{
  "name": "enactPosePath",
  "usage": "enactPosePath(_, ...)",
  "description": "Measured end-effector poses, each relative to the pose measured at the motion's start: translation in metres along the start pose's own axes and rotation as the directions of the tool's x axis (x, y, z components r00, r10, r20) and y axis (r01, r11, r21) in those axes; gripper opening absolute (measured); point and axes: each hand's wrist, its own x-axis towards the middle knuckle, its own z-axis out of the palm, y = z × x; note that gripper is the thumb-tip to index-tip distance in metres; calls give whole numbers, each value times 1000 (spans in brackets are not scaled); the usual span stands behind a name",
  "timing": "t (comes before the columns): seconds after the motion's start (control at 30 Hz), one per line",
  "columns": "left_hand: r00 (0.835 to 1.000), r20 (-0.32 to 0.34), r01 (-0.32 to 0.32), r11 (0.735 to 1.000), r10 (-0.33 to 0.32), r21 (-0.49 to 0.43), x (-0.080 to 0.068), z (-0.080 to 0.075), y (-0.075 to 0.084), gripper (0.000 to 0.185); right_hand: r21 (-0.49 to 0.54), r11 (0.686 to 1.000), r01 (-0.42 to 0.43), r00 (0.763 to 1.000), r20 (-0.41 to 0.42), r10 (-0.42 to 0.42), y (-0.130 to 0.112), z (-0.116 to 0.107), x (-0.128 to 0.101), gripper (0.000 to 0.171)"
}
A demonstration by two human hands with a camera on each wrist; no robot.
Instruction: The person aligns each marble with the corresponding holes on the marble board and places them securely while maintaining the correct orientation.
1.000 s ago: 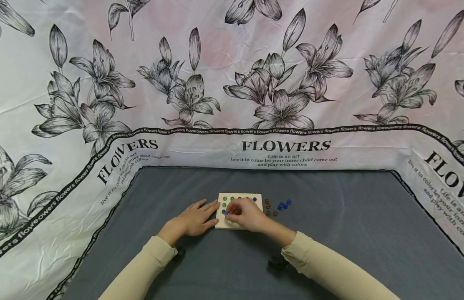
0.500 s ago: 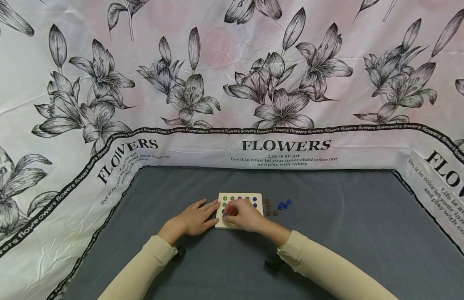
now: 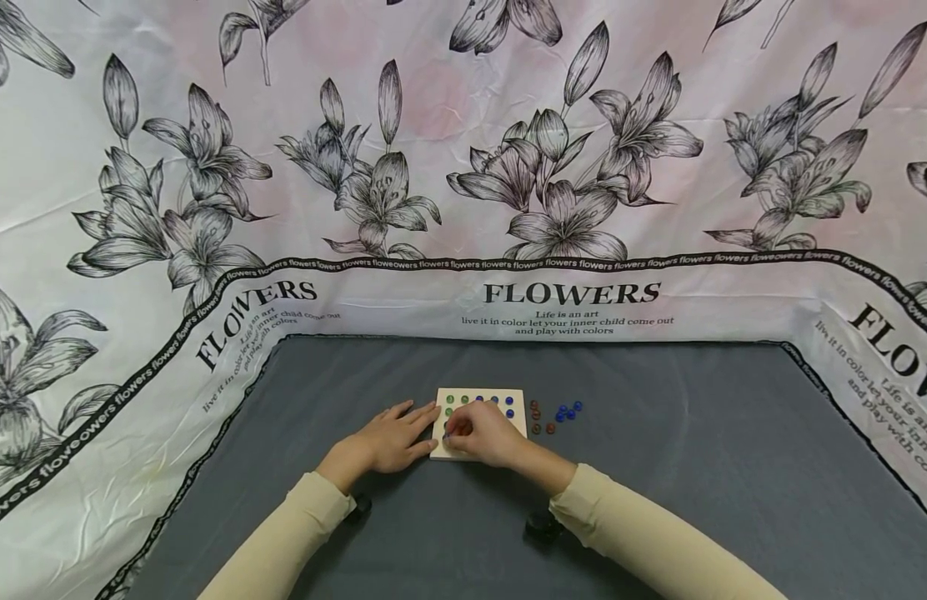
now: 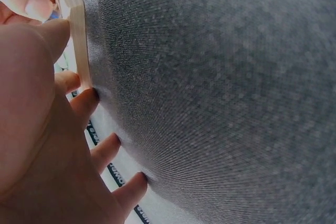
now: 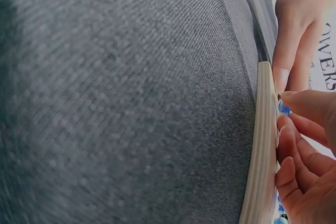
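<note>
A pale wooden board (image 3: 456, 456) lies on the grey cloth, with green and blue marbles seated in rows on it. My left hand (image 3: 388, 442) lies flat at the board's left side, fingers spread, thumb and fingertips touching its edge. Over the board's front left part, my right hand (image 3: 489, 435) pinches a blue marble (image 5: 283, 107) between thumb and finger, right at the surface. In the head view the fingers mostly hide that marble. The right hand also covers the middle of the board. The left wrist view shows the left thumb (image 4: 56, 34) against the board's side.
Right of the board lie several loose brown marbles (image 3: 535, 414) and, further right, several loose blue marbles (image 3: 566, 412). The grey cloth (image 3: 696, 450) spreads around them. A white flower-printed sheet (image 3: 403, 308) rises behind and at both sides.
My right hand has shifted slightly left and its fingertips are lower at the board, so the pinched marble is now mostly hidden. The left hand has stayed in place.
</note>
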Motion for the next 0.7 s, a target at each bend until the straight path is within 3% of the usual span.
enactPosePath(0.4,1000,5,5,1000,-5,0,0,-4,1,60,-32,999,23,1000,-1,-23,-2,-1,0,5)
enactPosePath(0.7,1000,17,20,1000,-20,3,0,-1,1,62,34,998,56,998,30,-57,0,-8,-12,22)
